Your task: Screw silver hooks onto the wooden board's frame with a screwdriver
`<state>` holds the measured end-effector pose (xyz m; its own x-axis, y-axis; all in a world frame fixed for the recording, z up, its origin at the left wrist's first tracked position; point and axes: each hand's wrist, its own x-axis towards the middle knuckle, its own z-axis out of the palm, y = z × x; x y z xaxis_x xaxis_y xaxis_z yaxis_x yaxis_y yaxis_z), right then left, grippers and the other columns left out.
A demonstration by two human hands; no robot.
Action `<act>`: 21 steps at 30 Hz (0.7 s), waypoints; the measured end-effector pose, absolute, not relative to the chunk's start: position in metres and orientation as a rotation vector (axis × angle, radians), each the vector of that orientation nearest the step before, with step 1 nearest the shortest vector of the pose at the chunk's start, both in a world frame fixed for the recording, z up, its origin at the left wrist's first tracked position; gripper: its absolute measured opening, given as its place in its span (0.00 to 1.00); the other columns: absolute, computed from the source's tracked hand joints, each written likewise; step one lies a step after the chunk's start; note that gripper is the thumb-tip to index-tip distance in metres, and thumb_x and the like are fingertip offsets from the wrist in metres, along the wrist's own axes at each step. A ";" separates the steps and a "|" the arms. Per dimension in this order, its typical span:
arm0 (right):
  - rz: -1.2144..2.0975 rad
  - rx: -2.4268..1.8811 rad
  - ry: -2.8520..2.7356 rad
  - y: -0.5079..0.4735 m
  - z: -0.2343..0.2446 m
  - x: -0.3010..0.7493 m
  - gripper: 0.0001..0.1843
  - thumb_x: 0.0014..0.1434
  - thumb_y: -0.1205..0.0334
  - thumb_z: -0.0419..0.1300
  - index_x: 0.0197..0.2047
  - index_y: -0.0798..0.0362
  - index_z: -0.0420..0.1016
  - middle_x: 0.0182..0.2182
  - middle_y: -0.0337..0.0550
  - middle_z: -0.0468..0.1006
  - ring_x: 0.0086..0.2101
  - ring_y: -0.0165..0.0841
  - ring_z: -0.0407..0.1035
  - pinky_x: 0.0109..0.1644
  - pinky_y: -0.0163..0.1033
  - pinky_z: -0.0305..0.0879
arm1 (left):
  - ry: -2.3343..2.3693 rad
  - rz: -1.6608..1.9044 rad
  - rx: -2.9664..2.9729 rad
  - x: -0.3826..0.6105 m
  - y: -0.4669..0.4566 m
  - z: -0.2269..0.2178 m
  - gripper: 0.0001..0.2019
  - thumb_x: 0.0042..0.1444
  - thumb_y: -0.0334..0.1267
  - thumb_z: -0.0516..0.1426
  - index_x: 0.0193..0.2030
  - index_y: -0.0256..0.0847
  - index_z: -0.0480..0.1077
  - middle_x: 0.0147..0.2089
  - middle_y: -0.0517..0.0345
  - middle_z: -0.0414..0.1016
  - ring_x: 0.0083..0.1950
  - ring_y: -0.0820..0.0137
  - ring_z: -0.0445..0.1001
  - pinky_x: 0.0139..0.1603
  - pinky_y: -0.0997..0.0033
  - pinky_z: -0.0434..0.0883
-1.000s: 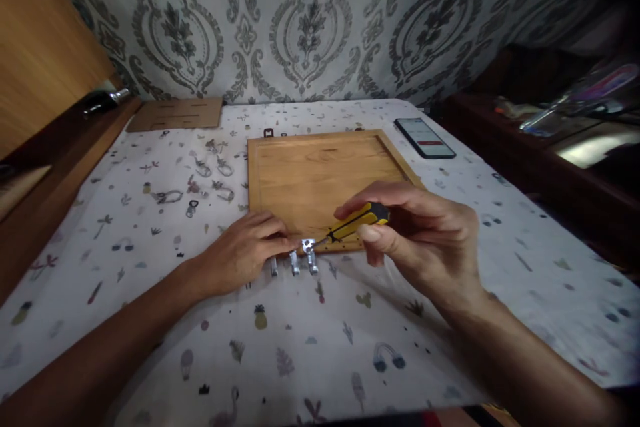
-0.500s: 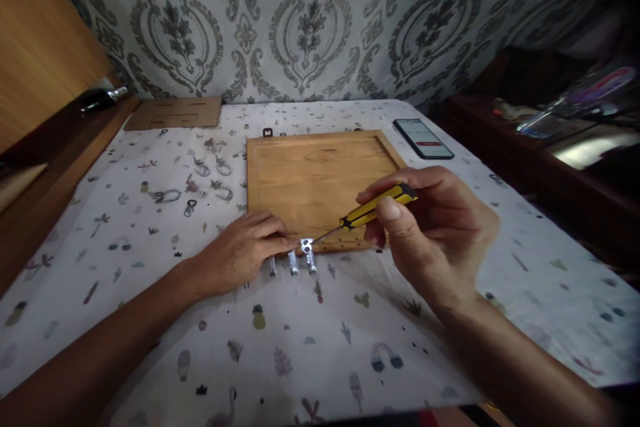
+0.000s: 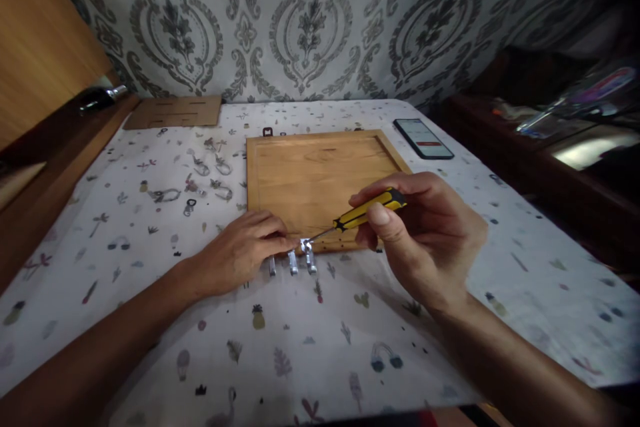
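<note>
Cardboard [image 3: 173,111] lay flat at the far left, with small loop-shaped pieces [image 3: 167,195] scattered nearer on the patterned cloth [image 3: 150,307]. The left hand [image 3: 245,250] rested at the near edge of the wooden board [image 3: 310,173], fingers together; whether they pinched anything, I could not tell. Three metal hooks [image 3: 293,263] jutted from that edge, the rightmost under the tip of a yellow-black screwdriver [image 3: 367,211], its handle clamped between the right hand's [image 3: 427,240] thumb and fingers. Beyond lay a phone [image 3: 423,139]
</note>
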<state>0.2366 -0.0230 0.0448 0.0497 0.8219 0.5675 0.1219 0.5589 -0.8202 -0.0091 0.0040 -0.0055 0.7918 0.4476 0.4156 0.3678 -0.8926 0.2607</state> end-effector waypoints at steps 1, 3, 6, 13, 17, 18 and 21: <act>0.645 -0.867 -1.449 -0.023 0.045 0.237 0.14 0.61 0.50 0.74 0.37 0.49 0.76 0.32 0.40 0.82 0.18 0.25 0.70 0.17 0.32 0.70 | 0.643 0.715 2.818 -0.009 0.004 -0.005 0.18 0.71 0.21 0.49 0.55 0.40 0.77 0.45 0.52 0.79 0.45 0.66 0.75 0.45 0.66 0.74; 0.645 -0.871 -1.457 -0.022 0.045 0.237 0.15 0.59 0.50 0.75 0.37 0.49 0.76 0.31 0.39 0.82 0.17 0.25 0.70 0.17 0.31 0.70 | 0.643 0.717 2.821 -0.009 0.004 -0.005 0.19 0.71 0.21 0.49 0.55 0.41 0.77 0.45 0.53 0.79 0.45 0.66 0.75 0.44 0.66 0.74; 0.667 -0.871 -1.465 -0.022 0.044 0.237 0.15 0.58 0.51 0.75 0.37 0.48 0.76 0.32 0.39 0.82 0.18 0.26 0.70 0.18 0.32 0.71 | 0.640 0.742 2.827 -0.008 0.004 -0.005 0.18 0.72 0.21 0.48 0.54 0.40 0.77 0.43 0.53 0.79 0.43 0.67 0.75 0.42 0.67 0.73; 0.742 -0.831 -1.472 -0.023 0.045 0.236 0.14 0.58 0.55 0.76 0.37 0.48 0.76 0.32 0.38 0.84 0.20 0.26 0.72 0.19 0.31 0.72 | 0.636 0.789 2.851 -0.006 0.004 -0.006 0.18 0.71 0.21 0.48 0.52 0.40 0.77 0.42 0.54 0.79 0.43 0.67 0.74 0.42 0.68 0.72; 0.848 -0.788 -1.523 -0.022 0.049 0.239 0.14 0.60 0.51 0.75 0.39 0.48 0.78 0.34 0.40 0.86 0.20 0.26 0.73 0.20 0.32 0.74 | 0.629 0.775 2.833 -0.007 0.004 -0.006 0.18 0.70 0.20 0.48 0.52 0.38 0.77 0.42 0.53 0.78 0.43 0.66 0.73 0.42 0.67 0.71; 0.872 -0.782 -1.547 -0.022 0.049 0.241 0.13 0.61 0.50 0.73 0.42 0.47 0.79 0.35 0.40 0.86 0.20 0.27 0.74 0.21 0.33 0.75 | 0.631 0.764 2.830 -0.007 0.004 -0.006 0.18 0.70 0.20 0.49 0.52 0.38 0.77 0.42 0.53 0.78 0.43 0.66 0.73 0.42 0.67 0.71; 0.889 -0.802 -1.623 -0.023 0.050 0.244 0.11 0.65 0.50 0.70 0.47 0.46 0.83 0.37 0.41 0.86 0.21 0.27 0.74 0.23 0.34 0.75 | 0.639 0.736 2.831 -0.008 0.004 -0.007 0.17 0.70 0.21 0.49 0.52 0.39 0.77 0.43 0.53 0.78 0.43 0.66 0.73 0.42 0.66 0.71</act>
<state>0.2439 -0.0228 0.0495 -0.2052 0.8557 0.4751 0.0607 0.4956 -0.8664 -0.0077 0.0037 -0.0067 0.7892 0.4378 0.4307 0.3654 -0.8984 0.2437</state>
